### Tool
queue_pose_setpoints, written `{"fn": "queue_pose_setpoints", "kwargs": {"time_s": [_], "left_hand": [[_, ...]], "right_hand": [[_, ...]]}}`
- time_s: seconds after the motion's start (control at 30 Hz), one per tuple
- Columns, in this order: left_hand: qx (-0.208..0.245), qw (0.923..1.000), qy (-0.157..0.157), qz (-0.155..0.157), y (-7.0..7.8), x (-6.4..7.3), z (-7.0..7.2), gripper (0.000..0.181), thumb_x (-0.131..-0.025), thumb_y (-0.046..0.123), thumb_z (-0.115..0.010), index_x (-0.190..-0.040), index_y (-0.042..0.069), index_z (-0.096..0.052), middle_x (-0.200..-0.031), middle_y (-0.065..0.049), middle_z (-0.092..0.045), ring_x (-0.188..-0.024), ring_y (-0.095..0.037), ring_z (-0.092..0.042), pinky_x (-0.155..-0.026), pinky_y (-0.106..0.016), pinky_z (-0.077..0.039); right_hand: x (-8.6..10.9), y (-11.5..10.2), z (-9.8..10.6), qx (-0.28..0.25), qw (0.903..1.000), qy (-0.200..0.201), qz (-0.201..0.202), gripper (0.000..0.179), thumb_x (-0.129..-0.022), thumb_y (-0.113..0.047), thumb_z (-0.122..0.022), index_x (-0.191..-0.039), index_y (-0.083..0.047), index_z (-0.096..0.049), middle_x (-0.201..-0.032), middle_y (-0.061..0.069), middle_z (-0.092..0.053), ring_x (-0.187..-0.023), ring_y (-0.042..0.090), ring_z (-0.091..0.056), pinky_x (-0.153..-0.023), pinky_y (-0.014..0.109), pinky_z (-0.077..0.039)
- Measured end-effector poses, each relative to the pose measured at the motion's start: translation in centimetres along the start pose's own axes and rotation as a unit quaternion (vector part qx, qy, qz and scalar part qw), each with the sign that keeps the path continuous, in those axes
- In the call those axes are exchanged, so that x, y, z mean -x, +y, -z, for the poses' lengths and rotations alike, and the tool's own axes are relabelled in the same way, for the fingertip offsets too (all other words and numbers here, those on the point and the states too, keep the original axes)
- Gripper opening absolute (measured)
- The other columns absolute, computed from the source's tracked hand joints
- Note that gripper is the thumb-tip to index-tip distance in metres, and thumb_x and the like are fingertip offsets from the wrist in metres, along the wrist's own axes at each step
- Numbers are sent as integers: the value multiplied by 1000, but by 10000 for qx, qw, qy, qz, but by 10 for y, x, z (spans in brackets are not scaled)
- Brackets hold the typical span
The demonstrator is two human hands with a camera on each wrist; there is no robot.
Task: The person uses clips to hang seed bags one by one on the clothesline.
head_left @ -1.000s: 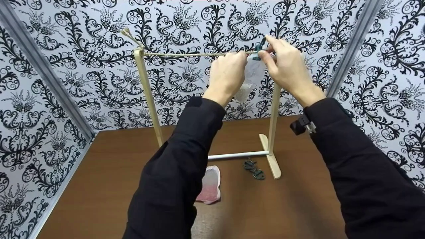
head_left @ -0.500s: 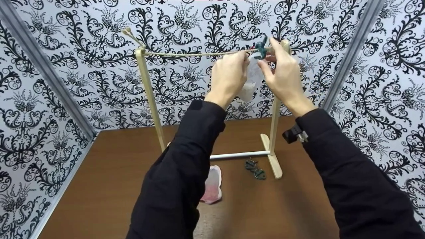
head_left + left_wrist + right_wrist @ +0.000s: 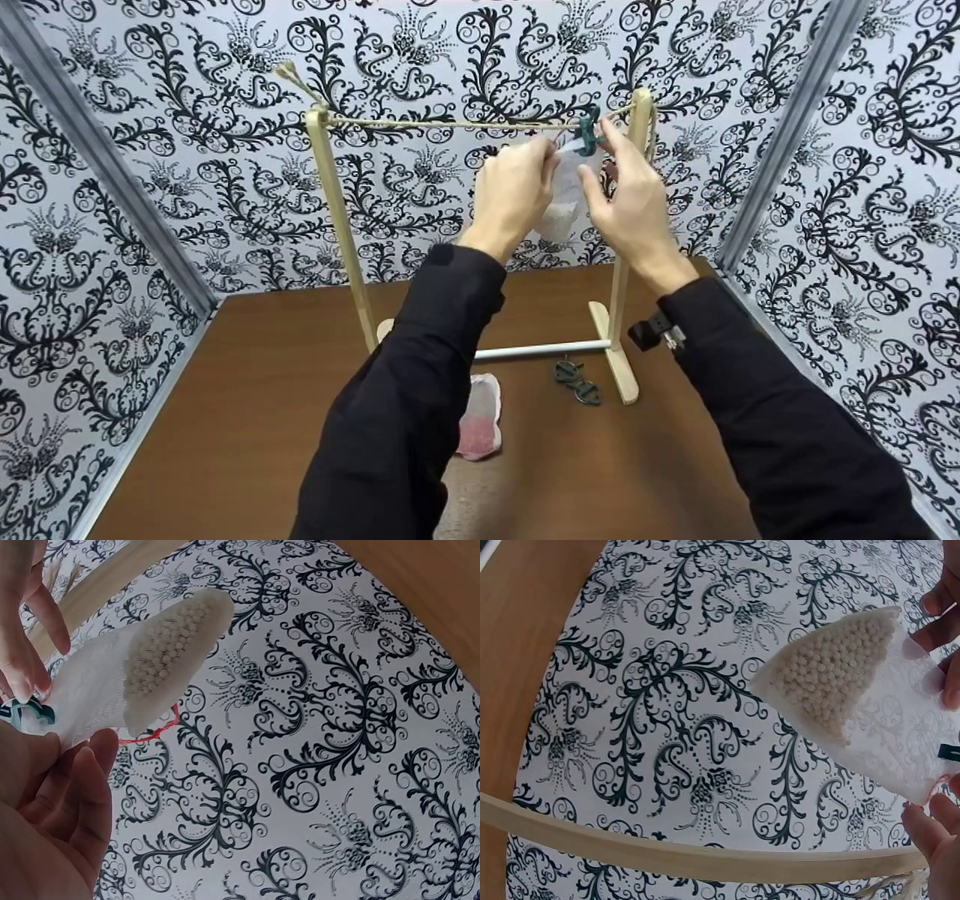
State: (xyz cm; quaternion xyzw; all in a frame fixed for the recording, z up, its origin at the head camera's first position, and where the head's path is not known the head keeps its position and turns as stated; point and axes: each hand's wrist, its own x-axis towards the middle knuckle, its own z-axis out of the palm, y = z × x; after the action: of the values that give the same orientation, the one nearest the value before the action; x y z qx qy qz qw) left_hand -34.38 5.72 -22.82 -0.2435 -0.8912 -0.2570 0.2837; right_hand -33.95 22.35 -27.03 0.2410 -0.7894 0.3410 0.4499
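Observation:
A sheer white mesh bag (image 3: 567, 176) hangs at the right part of the rope (image 3: 442, 124). Small pale beads (image 3: 836, 664) fill its lower end. A green clip (image 3: 588, 135) sits at the rope and the bag's upper edge. My left hand (image 3: 514, 184) pinches the bag's upper edge, left of the clip. My right hand (image 3: 634, 199) is on the clip's other side, thumb and index apart; in the left wrist view a fingertip touches the clip. A red string (image 3: 154, 735) shows beside the bag.
The rope spans a wooden frame with a left post (image 3: 341, 225), a right post (image 3: 621, 270) and a white bottom bar (image 3: 544, 349). Several green clips (image 3: 577, 381) lie by the right foot. A pink and white mesh bag (image 3: 480, 424) lies on the table, partly behind my left sleeve.
The clip and bag have come down slightly, the rope sagging with them. My right hand has moved down, and its thumb and index have spread apart from the clip.

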Motion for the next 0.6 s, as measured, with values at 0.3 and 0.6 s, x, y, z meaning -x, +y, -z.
{"fn": "queue_pose_setpoints", "kwargs": {"time_s": [0.3,0.6], "left_hand": [[23,9999,131,27,-6,11,-16,18,-104,21,-59,-108,8,-70,-97,-5,-75,-77,-16,-70,-68,-24,-56],[-36,9998,212,9,-13,21,-35,13,-102,23,-62,-103,13,-71,-94,-1,-75,-75,-15,-69,-67,-25,-55]], "right_hand": [[21,6,-8,291,9989,-44,363,55,-98,-8,-62,-146,10,-42,-145,27,-50,-135,36,-49,-116,39,-33],[47,17,-23,66,9984,71,565,58,-93,1,-64,-145,12,-42,-157,26,-35,-145,35,-36,-119,40,-27]]}}
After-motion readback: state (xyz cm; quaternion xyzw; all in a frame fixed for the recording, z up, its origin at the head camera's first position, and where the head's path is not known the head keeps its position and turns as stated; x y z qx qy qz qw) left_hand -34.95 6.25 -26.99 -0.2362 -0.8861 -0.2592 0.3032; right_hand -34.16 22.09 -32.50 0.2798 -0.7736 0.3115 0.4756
